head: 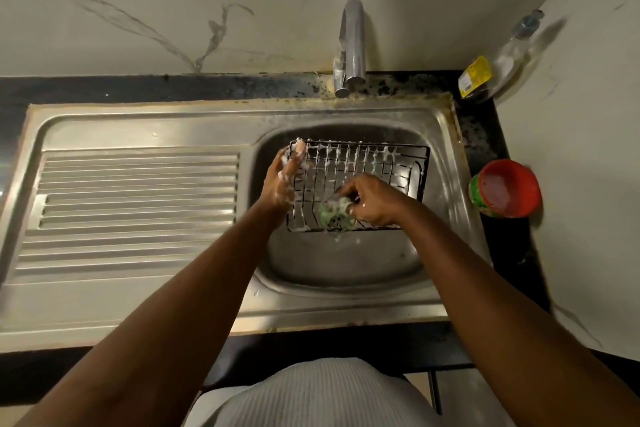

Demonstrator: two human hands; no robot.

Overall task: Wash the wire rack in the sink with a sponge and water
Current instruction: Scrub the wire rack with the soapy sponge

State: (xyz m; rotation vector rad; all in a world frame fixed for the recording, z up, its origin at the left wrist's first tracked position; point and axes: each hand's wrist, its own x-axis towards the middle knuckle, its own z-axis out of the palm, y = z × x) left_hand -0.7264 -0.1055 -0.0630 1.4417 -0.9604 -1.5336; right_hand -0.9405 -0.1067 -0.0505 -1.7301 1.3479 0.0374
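A black wire rack, streaked with white foam, stands tilted in the steel sink basin. My left hand, soapy, grips the rack's left edge with fingers curled over its top corner. My right hand holds a green sponge against the rack's lower middle wires. The tap stands above the basin; no water stream shows from it.
A ribbed steel drainboard lies left of the basin. On the dark counter to the right sit a red-rimmed tub of soap and, further back, a clear bottle with a yellow label. Marble-look walls close in behind and to the right.
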